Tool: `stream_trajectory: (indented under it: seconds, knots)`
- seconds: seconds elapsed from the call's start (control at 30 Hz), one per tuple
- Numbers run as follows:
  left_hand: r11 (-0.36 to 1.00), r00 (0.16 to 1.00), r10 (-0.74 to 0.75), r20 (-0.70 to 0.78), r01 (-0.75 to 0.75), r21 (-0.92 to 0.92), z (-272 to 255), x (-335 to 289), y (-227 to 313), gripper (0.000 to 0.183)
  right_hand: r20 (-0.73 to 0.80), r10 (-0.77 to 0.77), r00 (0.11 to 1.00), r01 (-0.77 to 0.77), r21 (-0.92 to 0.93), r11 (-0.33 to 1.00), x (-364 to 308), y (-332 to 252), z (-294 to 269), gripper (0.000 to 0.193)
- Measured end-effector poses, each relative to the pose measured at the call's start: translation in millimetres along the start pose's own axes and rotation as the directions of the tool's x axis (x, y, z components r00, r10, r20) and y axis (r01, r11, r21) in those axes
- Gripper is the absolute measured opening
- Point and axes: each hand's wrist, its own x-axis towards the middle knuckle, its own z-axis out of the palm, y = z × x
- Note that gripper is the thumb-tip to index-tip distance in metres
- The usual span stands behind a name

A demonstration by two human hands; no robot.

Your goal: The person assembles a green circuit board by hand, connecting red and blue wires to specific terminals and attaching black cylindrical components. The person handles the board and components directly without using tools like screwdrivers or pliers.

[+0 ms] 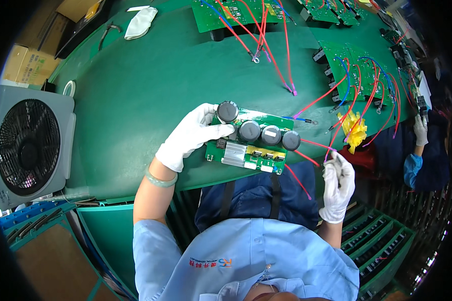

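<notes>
Holding a board near the bench's front edge

The board (pixel 258 156) is at the near edge of the bench (pixel 160 75), its capacitors (pixel 249 131) facing up; whether it touches the top I cannot tell. From the board, the left hand (pixel 193 134) is at nine o'clock, gloved fingers gripping that end, thumb on top. The right hand (pixel 338 183) is at four o'clock, fingers seemingly pinched on a red lead (pixel 316 144) near its tip; the contact is too small to be sure.

A hard pull there could strain the lead's joint or twist the board out of a one-ended grip. Leads from the wired board (pixel 361 75) at two o'clock hang close by and could snag. A slip toward six o'clock would probably drop the board over the edge into the lap.

Open green surface lies from ten to twelve o'clock, up to a white cloth (pixel 140 23). The fan (pixel 30 145) bounds nine o'clock; a yellow bundle (pixel 355 131) crowds three, with a co-worker's hand (pixel 420 131) well beyond.
</notes>
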Motion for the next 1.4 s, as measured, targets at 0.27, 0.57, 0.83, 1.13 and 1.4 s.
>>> stream_trajectory:
  seconds: [0.27,0.57,0.83,1.13,1.4]
  knots:
    - [0.999,1.000,0.009,0.014,-0.010,0.033,-3,-5,-2,0.058,0.228,-0.108,0.968,0.118,-0.029,0.993,13,-43,29,0.034]
    - [0.999,0.999,-0.023,0.032,0.021,0.049,-1,-9,7,0.059,0.133,-0.224,0.965,0.232,-0.046,0.972,9,-26,46,0.039]
    - [0.971,0.998,0.012,0.065,-0.027,0.239,-12,-13,13,0.058,0.169,-0.208,0.963,0.216,-0.029,0.976,26,-52,64,0.061]
    - [0.889,0.937,0.348,0.007,-0.332,0.316,-15,-13,20,0.047,0.237,-0.136,0.962,0.054,0.324,0.944,37,-40,87,0.058]
    - [0.925,0.963,0.268,-0.001,-0.257,0.279,-19,-14,17,0.033,0.235,-0.259,0.937,0.214,0.202,0.956,47,-41,89,0.054]
